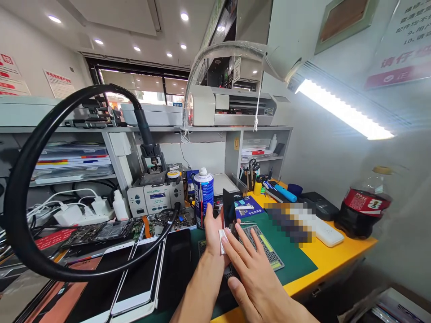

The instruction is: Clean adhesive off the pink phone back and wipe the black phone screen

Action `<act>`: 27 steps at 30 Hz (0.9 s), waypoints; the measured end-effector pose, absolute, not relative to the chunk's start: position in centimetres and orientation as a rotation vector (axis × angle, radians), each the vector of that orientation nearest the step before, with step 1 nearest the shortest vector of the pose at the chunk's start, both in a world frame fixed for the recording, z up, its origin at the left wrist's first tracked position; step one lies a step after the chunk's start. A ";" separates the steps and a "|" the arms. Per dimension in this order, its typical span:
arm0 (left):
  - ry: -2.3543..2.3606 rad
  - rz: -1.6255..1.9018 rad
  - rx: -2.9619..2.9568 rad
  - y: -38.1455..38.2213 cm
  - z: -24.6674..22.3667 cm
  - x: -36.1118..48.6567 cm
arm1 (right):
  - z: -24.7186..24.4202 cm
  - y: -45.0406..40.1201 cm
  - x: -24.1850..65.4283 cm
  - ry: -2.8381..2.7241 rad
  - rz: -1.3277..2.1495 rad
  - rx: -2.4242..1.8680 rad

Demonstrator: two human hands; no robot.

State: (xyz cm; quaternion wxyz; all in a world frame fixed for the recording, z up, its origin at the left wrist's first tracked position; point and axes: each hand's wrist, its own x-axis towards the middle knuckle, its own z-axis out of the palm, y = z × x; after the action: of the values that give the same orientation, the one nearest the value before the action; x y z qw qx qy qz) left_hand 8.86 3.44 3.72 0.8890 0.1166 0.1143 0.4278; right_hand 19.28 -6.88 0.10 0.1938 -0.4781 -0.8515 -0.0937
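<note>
My left hand holds a thin dark phone upright, nearly edge-on to me, with the thumb along its left side. Folded under the fingertips of my right hand is a small white wipe, pressed towards the lower part of the phone. The right fingers stretch forward over the left palm and hide part of the wipe and the phone's lower end. Beneath both hands lies a green work mat with a grey metal grid plate on it.
A blue spray can stands just beyond my hands. On the left are several phone screens, a black flexible hose and a grey soldering station. A cola bottle, a white power bank and a lit lamp are right.
</note>
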 end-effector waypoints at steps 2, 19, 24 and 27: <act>0.238 0.891 0.253 3.4 3.7 8.9 | 0.0 -6.8 19.2 -2.379 -0.245 -1.345; 0.168 0.870 0.387 2.1 3.7 10.3 | 5.0 -0.1 21.2 -2.123 -0.333 -1.495; 0.143 0.837 0.444 2.0 4.0 10.5 | 6.3 1.6 22.4 -2.115 -0.342 -1.471; 0.140 0.829 0.461 1.8 4.2 10.6 | 6.7 1.8 22.8 -2.135 -0.331 -1.457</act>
State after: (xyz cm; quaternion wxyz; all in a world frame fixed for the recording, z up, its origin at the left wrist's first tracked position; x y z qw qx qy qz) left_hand 10.64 1.81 4.17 0.8873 0.2216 0.0674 0.3987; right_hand 22.80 1.80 6.68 0.2645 -0.5392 -0.7901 -0.1227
